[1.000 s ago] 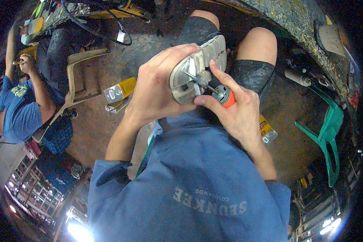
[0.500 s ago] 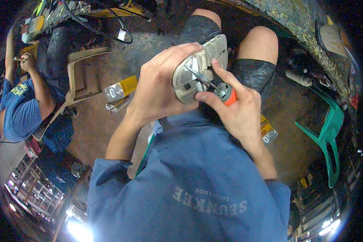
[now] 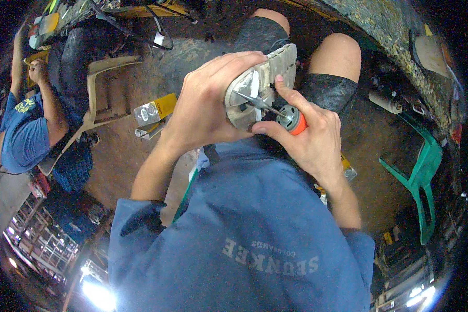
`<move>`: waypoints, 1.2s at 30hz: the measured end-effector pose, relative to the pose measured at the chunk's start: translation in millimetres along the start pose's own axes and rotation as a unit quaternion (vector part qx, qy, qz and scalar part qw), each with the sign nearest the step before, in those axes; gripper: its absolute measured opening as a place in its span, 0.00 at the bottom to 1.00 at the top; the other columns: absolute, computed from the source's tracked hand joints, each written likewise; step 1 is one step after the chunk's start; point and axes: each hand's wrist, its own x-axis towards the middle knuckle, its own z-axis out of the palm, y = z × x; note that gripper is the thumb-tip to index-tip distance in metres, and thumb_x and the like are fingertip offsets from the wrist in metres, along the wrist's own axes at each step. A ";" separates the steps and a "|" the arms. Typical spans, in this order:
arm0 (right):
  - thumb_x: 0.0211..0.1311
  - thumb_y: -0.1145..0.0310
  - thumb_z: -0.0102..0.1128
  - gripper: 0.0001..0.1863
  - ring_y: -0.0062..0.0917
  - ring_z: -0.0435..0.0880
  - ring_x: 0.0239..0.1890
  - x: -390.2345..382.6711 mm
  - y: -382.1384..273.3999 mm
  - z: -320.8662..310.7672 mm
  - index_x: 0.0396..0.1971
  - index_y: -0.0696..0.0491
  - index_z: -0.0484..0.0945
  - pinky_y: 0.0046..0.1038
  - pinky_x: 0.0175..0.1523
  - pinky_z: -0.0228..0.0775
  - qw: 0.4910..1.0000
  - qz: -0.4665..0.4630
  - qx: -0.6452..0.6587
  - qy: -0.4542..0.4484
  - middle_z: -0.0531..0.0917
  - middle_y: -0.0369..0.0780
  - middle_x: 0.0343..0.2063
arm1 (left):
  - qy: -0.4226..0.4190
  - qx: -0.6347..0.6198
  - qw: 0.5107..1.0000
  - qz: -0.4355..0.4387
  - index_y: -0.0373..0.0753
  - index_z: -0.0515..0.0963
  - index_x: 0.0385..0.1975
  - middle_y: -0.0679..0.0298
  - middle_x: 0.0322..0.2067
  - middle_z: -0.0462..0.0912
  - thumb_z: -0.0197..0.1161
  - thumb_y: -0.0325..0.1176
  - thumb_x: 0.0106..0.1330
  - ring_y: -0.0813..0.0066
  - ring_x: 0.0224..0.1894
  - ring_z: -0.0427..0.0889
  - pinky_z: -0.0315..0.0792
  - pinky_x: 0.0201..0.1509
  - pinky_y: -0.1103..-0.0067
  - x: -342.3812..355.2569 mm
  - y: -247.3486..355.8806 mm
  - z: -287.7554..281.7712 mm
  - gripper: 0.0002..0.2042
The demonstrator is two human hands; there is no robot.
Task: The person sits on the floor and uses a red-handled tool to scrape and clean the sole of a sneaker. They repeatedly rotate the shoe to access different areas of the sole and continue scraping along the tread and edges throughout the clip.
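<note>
Between my knees I hold a worn, grey-white piece shaped like a shoe sole [image 3: 283, 63]. My left hand [image 3: 203, 101] is wrapped round its left side, the fingers over the far edge. My right hand [image 3: 317, 138] is closed on a rotary grinder [image 3: 298, 124] with an orange body and a slotted metal head. The grinder's long metal bit [image 3: 257, 101] lies across the dark recesses in the near part of the sole-shaped piece. My right thumb and index finger also rest against that piece. Whether the bit is spinning, I cannot tell.
A co-worker [image 3: 31, 130] in blue sits at the left beside a beige plastic chair [image 3: 93, 96]. Yellow-and-grey packages [image 3: 156, 110] lie on the floor. At the right stand a green plastic chair [image 3: 425, 166] and a rough, crusted bench edge [image 3: 385, 36]. A black cable [image 3: 158, 26] hangs at the upper left.
The grinder's bit has shifted slightly across the sole-shaped piece, its tip now further left. Both hands keep their hold. The co-worker's arms have moved a little.
</note>
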 end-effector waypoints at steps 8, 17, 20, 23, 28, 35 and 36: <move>0.52 0.43 0.90 0.45 0.48 0.96 0.44 8.3 5.2 -13.4 0.69 0.49 0.87 0.43 0.50 0.87 0.998 -0.048 -0.032 -0.031 0.95 0.50 0.43 | -0.023 0.000 1.000 0.003 0.38 0.82 0.66 0.49 0.63 0.89 0.90 0.38 0.36 0.46 0.65 0.88 0.83 0.70 0.59 -0.8 -3.8 -0.9 0.47; 0.54 0.35 0.85 0.40 0.47 0.96 0.38 23.0 11.5 -35.8 0.59 0.50 0.90 0.42 0.44 0.87 0.983 -0.124 -0.121 -0.058 0.95 0.47 0.39 | -0.057 0.000 0.997 0.051 0.37 0.82 0.65 0.51 0.62 0.89 0.87 0.33 0.40 0.47 0.64 0.88 0.82 0.70 0.59 4.3 -10.1 -3.3 0.43; 0.54 0.34 0.84 0.39 0.46 0.95 0.36 25.9 11.1 -42.7 0.56 0.49 0.90 0.42 0.42 0.86 0.977 -0.129 -0.153 -0.068 0.94 0.46 0.36 | -0.069 0.005 0.996 0.060 0.37 0.82 0.65 0.51 0.62 0.89 0.87 0.33 0.41 0.47 0.64 0.88 0.82 0.70 0.59 5.8 -12.4 -3.3 0.43; 0.55 0.34 0.83 0.37 0.44 0.95 0.35 27.1 11.1 -43.0 0.54 0.49 0.91 0.42 0.40 0.86 0.977 -0.138 -0.155 -0.055 0.94 0.46 0.34 | -0.073 0.003 0.995 0.063 0.37 0.82 0.65 0.51 0.62 0.89 0.87 0.34 0.41 0.47 0.64 0.88 0.82 0.70 0.59 6.8 -13.0 -3.6 0.43; 0.55 0.37 0.85 0.35 0.44 0.96 0.37 22.9 11.7 -30.0 0.53 0.49 0.91 0.41 0.42 0.87 0.986 -0.105 -0.128 -0.016 0.94 0.46 0.36 | -0.070 0.003 0.997 0.033 0.37 0.82 0.66 0.51 0.62 0.89 0.86 0.34 0.40 0.47 0.65 0.88 0.82 0.71 0.59 5.5 -10.8 -3.4 0.44; 0.55 0.40 0.87 0.34 0.45 0.96 0.40 16.4 12.4 -19.3 0.54 0.48 0.91 0.41 0.44 0.87 0.993 -0.062 -0.101 0.019 0.95 0.47 0.38 | -0.056 -0.008 0.998 0.024 0.37 0.82 0.65 0.50 0.62 0.89 0.84 0.31 0.38 0.47 0.65 0.88 0.81 0.72 0.60 4.9 -10.8 -0.5 0.44; 0.56 0.40 0.86 0.34 0.45 0.96 0.40 15.9 13.0 -19.0 0.55 0.47 0.91 0.41 0.44 0.87 0.993 -0.059 -0.100 0.025 0.95 0.48 0.38 | -0.055 -0.005 0.998 0.026 0.37 0.82 0.65 0.50 0.62 0.89 0.84 0.31 0.38 0.47 0.65 0.88 0.81 0.72 0.60 4.8 -10.8 -0.8 0.44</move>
